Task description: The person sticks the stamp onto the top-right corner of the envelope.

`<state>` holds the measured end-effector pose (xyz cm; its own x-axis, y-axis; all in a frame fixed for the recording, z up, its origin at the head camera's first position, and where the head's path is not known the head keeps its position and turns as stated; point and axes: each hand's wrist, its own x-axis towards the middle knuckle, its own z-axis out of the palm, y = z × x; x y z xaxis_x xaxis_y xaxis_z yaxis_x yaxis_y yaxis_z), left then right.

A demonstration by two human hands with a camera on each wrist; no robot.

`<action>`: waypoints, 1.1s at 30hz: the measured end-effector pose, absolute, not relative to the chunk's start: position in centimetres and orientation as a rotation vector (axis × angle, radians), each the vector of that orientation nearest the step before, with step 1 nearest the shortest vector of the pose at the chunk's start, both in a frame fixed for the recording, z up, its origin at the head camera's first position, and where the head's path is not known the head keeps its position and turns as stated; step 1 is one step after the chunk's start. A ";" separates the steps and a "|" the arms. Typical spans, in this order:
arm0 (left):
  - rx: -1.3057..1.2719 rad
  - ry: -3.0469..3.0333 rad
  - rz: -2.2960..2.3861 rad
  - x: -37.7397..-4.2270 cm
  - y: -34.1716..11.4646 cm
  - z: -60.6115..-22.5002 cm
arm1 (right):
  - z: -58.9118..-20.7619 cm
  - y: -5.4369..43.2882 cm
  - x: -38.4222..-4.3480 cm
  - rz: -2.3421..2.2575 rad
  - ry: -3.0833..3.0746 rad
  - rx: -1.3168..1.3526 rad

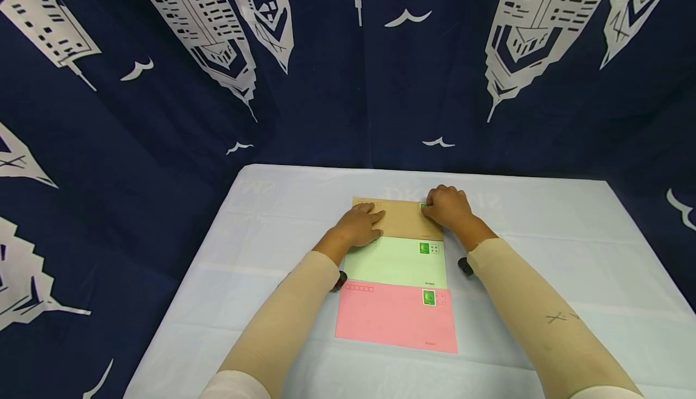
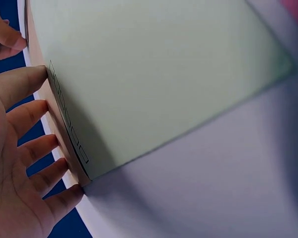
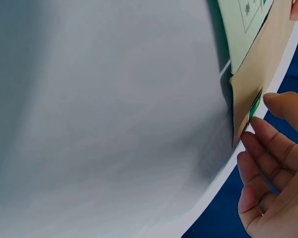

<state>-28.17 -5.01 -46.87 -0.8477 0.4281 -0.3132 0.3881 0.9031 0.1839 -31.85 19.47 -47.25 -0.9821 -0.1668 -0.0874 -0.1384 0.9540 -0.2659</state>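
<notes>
A brown envelope point(image 1: 405, 217) lies at the far end of a column of three envelopes. My left hand point(image 1: 359, 225) rests on its left part with the fingers spread. In the left wrist view, the fingertips point(image 2: 48, 141) press along the brown strip beside the green envelope point(image 2: 154, 84). At the brown envelope's upper right corner, my right hand point(image 1: 450, 207) pinches a small green stamp point(image 3: 255, 106) between thumb and index finger, with the other fingers curled. In the head view that hand partly hides the stamp.
The pale green envelope point(image 1: 394, 266) and the pink envelope point(image 1: 394, 320) lie nearer, each with a green stamp point(image 1: 429, 297) at its upper right. All rest on a white-covered table point(image 1: 261, 217). Behind hangs a dark blue cloth point(image 1: 348, 103) printed with white buildings.
</notes>
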 end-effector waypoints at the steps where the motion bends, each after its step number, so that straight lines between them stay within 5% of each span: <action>1: 0.598 2.718 0.161 -28.2 -5.0 -46.9 | -47.3 19.5 -31.9 -0.404 2.996 -0.232; 33: 0.427 2.870 0.695 -29.6 -5.1 -47.7 | -47.7 20.1 -31.8 -0.742 3.064 -0.145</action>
